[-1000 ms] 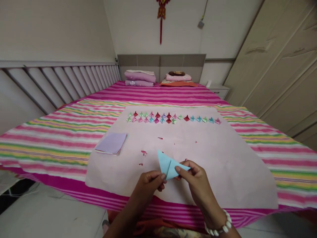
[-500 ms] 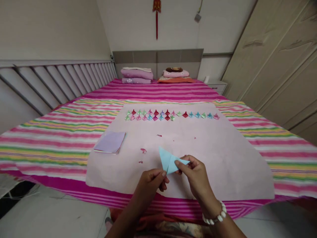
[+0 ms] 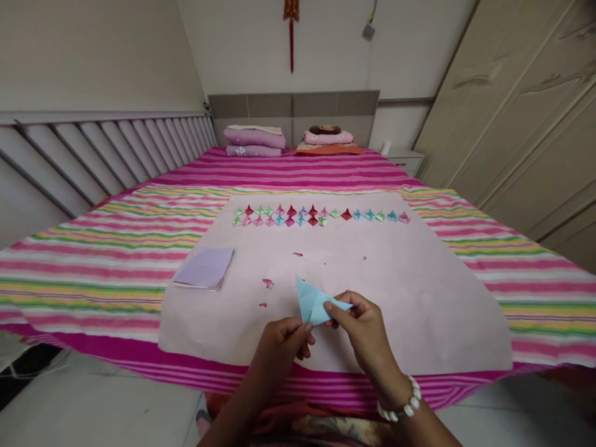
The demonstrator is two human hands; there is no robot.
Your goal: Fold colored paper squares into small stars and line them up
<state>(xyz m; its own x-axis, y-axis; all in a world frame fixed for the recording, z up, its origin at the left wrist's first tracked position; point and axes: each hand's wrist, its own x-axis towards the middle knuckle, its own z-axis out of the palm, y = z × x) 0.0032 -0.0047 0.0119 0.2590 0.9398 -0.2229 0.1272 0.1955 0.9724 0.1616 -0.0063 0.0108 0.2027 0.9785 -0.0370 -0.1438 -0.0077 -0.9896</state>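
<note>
A light blue piece of folded paper [image 3: 307, 300] is held between both hands above a pale sheet [image 3: 419, 310]. My left hand [image 3: 285, 340] pinches its lower corner between thumb and fingers. On the right side, my right hand [image 3: 361, 323] grips the paper with the thumb on top and the fingers behind it, partly hidden. A crease runs across the paper, which has pointed ends at the upper left and right. Beyond the hands, two rows of small folded paper pieces [image 3: 346, 215] in red, pink, green and blue stand on the sheet.
A stack of square paper [image 3: 205, 269], lilac on top, lies at the sheet's left. Red scraps [image 3: 268, 284] are scattered near the middle. The sheet rests on a bed with a striped cover [image 3: 93, 261]; folded bedding [image 3: 255, 138] sits by the headboard [image 3: 261, 108].
The whole view has shifted slightly. Both hands keep their hold on the blue paper, whose right part looks tilted a little differently.
</note>
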